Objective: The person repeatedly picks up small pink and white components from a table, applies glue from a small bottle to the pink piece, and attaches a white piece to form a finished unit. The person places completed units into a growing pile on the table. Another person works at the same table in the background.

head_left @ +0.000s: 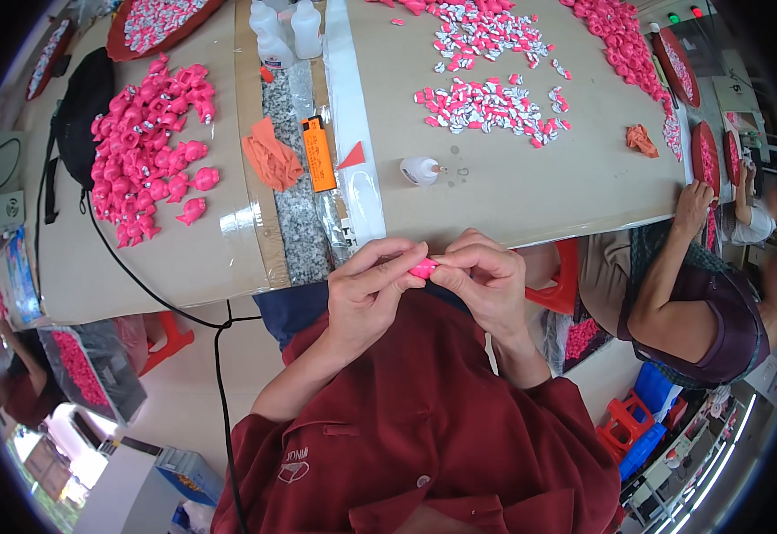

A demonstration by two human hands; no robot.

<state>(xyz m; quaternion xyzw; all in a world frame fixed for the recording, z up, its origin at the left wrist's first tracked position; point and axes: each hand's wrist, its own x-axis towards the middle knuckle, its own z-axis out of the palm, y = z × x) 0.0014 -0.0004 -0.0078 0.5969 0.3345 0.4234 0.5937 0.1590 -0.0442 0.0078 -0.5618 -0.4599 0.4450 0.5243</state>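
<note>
A small bright pink plastic piece (423, 268) is pinched between the fingertips of both hands, in front of the table's near edge. My left hand (372, 289) grips it from the left with thumb and fingers. From the other side my right hand (484, 280) holds it the same way. The fingers cover much of the piece, so its full shape is hidden. Just beyond the hands, a small white bottle with a brown tip (419, 171) lies tilted on the table, beside a few wet-looking spots.
Pink figures (152, 147) are heaped at left. Small pink-and-white parts (486, 109) are spread at the back right. An orange box (319, 154), an orange cloth (272, 154) and white bottles (306, 31) stand between. A black cable (219, 392) hangs at left; a co-worker (700, 294) sits at right.
</note>
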